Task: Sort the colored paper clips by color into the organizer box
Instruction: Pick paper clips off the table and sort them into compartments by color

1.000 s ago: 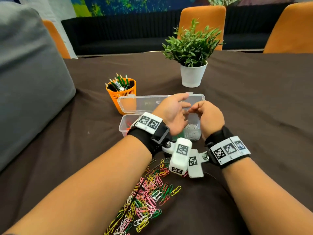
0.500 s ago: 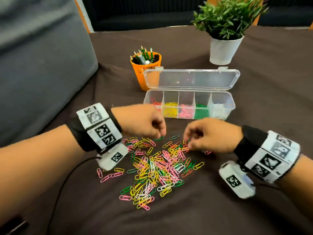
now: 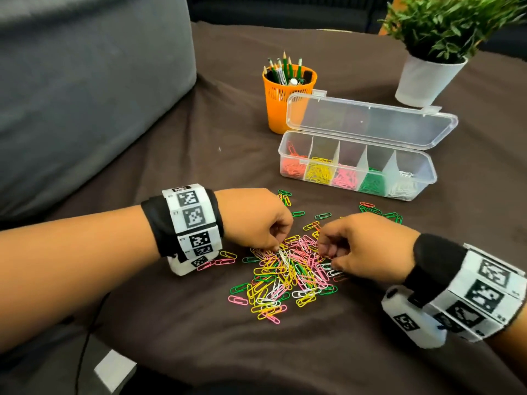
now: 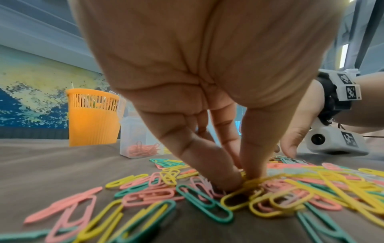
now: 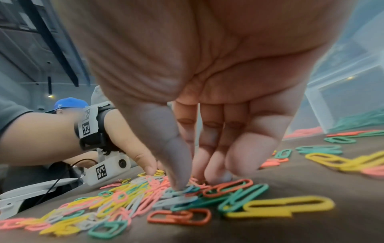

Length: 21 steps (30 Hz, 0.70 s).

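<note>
Sorted so far: though all five compartments of your clear plastic organizer box [image 3: 427,178] held orange, yellow, pink, green and white clips, a mixed pile of colored paper clips [image 3: 288,269] lay near it on the dark brown surface [image 3: 370,352].
Left hand [image 3: 253,220]: your grip pinched into the pile; which clip, you couldn't tell.
Right hand [image 3: 362,246]: fingertips pressed together among clips.
Room: the way to the box's near wall lay open; the orange pencil cup [image 3: 281,105] stood just beside its far left corner.
</note>
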Tool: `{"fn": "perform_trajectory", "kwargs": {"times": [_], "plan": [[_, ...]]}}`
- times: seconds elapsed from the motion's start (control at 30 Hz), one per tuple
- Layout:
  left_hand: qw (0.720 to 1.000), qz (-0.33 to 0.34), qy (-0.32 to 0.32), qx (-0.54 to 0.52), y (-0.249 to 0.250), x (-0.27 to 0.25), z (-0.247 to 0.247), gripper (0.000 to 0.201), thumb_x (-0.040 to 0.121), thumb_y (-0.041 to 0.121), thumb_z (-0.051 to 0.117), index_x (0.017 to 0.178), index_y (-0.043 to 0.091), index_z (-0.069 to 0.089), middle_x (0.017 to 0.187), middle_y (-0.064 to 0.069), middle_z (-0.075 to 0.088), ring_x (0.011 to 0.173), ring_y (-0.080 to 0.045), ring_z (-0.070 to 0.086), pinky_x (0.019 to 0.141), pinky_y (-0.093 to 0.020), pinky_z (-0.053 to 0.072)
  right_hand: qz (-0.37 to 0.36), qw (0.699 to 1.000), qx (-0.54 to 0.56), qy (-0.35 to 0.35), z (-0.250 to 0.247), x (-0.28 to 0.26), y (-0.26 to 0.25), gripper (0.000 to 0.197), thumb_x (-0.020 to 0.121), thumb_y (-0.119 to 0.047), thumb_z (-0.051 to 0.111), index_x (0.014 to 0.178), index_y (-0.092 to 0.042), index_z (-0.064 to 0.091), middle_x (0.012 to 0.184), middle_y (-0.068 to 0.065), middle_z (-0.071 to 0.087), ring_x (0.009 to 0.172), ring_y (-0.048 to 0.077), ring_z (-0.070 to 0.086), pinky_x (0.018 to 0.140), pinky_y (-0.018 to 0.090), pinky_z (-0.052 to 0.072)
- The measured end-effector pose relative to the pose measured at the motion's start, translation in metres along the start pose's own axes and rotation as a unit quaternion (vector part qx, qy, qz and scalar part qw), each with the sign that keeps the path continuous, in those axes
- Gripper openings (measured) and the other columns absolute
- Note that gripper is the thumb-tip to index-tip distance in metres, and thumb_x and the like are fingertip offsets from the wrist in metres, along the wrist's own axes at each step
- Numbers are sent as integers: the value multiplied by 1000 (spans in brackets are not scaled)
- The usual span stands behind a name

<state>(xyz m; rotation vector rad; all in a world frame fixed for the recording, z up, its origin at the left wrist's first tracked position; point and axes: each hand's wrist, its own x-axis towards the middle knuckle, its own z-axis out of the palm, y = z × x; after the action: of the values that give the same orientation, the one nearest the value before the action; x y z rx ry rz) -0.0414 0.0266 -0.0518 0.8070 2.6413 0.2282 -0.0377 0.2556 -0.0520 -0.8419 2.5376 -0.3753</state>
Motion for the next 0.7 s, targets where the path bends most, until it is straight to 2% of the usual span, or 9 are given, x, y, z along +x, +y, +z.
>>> {"fn": "perform_trajectory", "kwargs": {"times": [0.1,0.13,0.2,0.27,0.37,0.47,0.53,0.63,0.7], "plan": [[1000,2,25,-8,-4,-5,3,10,83,24,72,90,27,65,84,10,64,72,-3,57,67,-25,47,11,999,-4,33,-1,-5,5,18,75,-19,71,85,-33,66,70,-22,61,66,-5,56,62,8,39],[999,9,29,-15,-3,-5,3,12,83,23,71,92,29,66,87,10,64,73,-2,56,68,-25,47,13,999,-8,37,-2,-6,5,15,75,-20,71,83,-31,67,71,-19,62,66,-3,56,62,9,39],[999,26,19,-26,-1,-5,6,16,84,27,72,99,33,69,91,11,64,73,1,56,70,-25,48,15,999,-13,27,-1,-7,5,8,74,-25,72,78,-30,67,72,-12,62,67,1,57,65,17,46],[999,39,3,-13,2,-4,9,20,84,36,73,104,35,72,93,9,66,76,-5,59,73,-28,50,22,999,-24,9,1,-6,2,6,74,-31,74,77,-31,68,70,-10,63,66,3,57,66,23,48],[999,47,1,25,5,-1,12,18,86,40,71,101,31,73,93,6,67,84,-13,62,75,-33,52,20,999,-37,0,4,-3,-4,6,77,-33,73,82,-32,70,71,-12,64,68,1,57,65,19,44],[998,51,9,29,5,-3,11,14,87,36,69,97,28,73,94,7,68,84,-13,63,75,-33,52,3,999,-48,-12,7,-1,-5,3,79,-29,70,81,-30,68,73,-11,65,70,2,58,68,23,47],[999,48,23,9,5,-7,9,9,87,35,69,93,29,72,91,10,67,79,-7,61,74,-31,51,-11,999,-40,-16,8,-2,-2,4,79,-28,69,79,-28,66,74,-11,65,69,3,58,68,24,48],[995,11,57,-86,3,-15,3,5,85,32,75,87,28,73,78,14,66,69,3,58,67,-20,47,-5,998,67,-10,4,-3,7,9,78,-22,76,75,-24,68,72,-6,69,58,1,56,63,20,48],[984,-13,75,-160,0,-22,-3,5,83,28,79,84,25,74,73,13,69,65,3,60,64,-16,46,5,983,186,-8,0,-4,11,12,78,-14,79,74,-18,69,67,1,69,56,7,55,58,24,48]]}}
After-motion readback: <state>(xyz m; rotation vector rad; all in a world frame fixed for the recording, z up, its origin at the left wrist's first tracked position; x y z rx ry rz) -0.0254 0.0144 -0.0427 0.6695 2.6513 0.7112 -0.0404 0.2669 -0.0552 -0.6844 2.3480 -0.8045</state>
